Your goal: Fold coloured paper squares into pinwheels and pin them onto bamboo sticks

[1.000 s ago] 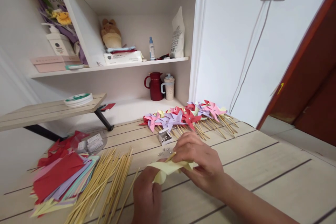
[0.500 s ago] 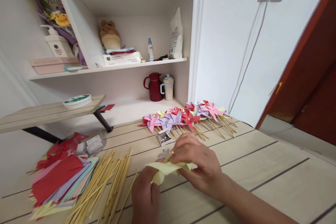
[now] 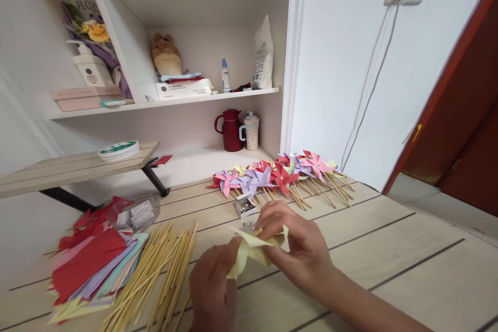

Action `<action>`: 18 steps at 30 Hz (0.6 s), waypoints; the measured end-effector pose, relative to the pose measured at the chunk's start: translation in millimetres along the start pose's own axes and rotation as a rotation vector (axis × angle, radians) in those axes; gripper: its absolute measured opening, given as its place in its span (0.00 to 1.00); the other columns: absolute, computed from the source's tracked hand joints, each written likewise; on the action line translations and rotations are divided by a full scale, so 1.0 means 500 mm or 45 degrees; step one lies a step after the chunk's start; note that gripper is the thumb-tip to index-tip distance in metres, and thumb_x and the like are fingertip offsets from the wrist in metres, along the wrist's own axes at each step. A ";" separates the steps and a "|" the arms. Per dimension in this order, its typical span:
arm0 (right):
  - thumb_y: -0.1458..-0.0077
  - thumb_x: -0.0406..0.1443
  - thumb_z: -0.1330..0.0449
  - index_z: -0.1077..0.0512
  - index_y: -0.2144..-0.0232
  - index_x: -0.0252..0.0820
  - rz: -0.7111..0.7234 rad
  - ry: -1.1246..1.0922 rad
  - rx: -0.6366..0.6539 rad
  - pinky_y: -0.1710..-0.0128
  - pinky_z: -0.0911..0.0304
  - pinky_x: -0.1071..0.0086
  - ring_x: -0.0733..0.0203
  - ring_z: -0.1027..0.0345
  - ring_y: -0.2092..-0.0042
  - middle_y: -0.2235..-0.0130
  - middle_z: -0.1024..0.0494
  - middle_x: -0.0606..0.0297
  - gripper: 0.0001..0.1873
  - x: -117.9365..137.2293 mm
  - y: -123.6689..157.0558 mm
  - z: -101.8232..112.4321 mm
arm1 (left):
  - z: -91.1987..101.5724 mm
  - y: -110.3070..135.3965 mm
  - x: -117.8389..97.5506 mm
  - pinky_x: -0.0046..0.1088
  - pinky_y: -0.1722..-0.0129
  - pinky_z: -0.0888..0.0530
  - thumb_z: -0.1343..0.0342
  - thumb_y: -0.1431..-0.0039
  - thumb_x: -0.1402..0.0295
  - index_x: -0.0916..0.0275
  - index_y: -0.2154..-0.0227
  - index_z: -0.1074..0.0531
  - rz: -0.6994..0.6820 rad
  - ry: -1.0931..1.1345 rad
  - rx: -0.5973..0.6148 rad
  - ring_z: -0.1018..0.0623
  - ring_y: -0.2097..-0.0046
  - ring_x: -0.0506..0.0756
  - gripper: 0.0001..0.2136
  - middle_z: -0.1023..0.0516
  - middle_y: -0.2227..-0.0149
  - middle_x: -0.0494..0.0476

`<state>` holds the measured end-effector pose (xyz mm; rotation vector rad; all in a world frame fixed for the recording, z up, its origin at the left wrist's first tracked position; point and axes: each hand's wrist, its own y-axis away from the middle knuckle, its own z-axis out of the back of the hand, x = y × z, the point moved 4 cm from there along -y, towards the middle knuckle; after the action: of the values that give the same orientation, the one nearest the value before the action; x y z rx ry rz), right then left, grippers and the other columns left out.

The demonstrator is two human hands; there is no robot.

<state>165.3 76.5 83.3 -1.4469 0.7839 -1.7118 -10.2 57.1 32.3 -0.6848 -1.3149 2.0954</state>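
Observation:
A pale yellow paper pinwheel [image 3: 251, 251], its corners folded in, is held between my two hands above the table. My left hand [image 3: 213, 280] is closed with thumb and fingers on its left side. From the right, my right hand [image 3: 295, 241] pinches the paper, fingers curled over the top and thumb below. Fingers and folds hide the pinwheel's centre and any stick there. Just beyond my fingers are a small open box [image 3: 246, 206] of metal pins and a few loose pins [image 3: 247, 224] on the tabletop.
Finished pinwheels [image 3: 272, 174] on sticks lie in rows at the back. Wooden sticks [image 3: 151, 275] and a stack of coloured paper sheets [image 3: 91, 264] lie left, near a plastic tub [image 3: 140, 212] with small boxes. A raised wooden stand [image 3: 128, 158], red jug [image 3: 232, 132] and cup [image 3: 251, 132] are behind.
My left hand has shifted slightly left and down, and the yellow paper has tilted, its folds standing more upright. The stick tip that showed by my right fingers is now hardly visible. The view has shifted slightly.

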 end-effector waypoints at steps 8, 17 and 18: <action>0.43 0.30 0.36 0.28 0.55 0.46 0.078 0.034 -0.071 0.47 0.36 0.53 0.58 0.28 0.59 0.66 0.22 0.66 0.14 0.002 0.002 0.000 | 0.027 -0.038 -0.016 0.27 0.67 0.29 0.56 0.41 0.82 0.62 0.56 0.27 -0.203 -0.199 -0.039 0.23 0.69 0.53 0.17 0.20 0.68 0.56; 0.45 0.25 0.39 0.27 0.59 0.42 0.369 0.198 -0.031 0.48 0.36 0.52 0.57 0.28 0.61 0.66 0.21 0.63 0.12 0.025 0.000 -0.001 | 0.040 -0.056 -0.014 0.35 0.55 0.34 0.53 0.34 0.77 0.60 0.60 0.27 -0.283 -0.265 0.095 0.22 0.64 0.53 0.11 0.16 0.63 0.54; 0.45 0.25 0.39 0.27 0.60 0.42 0.357 0.202 -0.030 0.48 0.37 0.52 0.57 0.28 0.61 0.66 0.21 0.63 0.12 0.025 0.000 -0.001 | 0.039 -0.055 -0.014 0.35 0.55 0.34 0.53 0.35 0.78 0.60 0.61 0.27 -0.276 -0.271 0.109 0.22 0.64 0.53 0.11 0.16 0.64 0.53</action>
<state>163.7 66.0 89.6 -1.1628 1.0429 -1.6171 -13.5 49.9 65.8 -0.2738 -1.3367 2.0747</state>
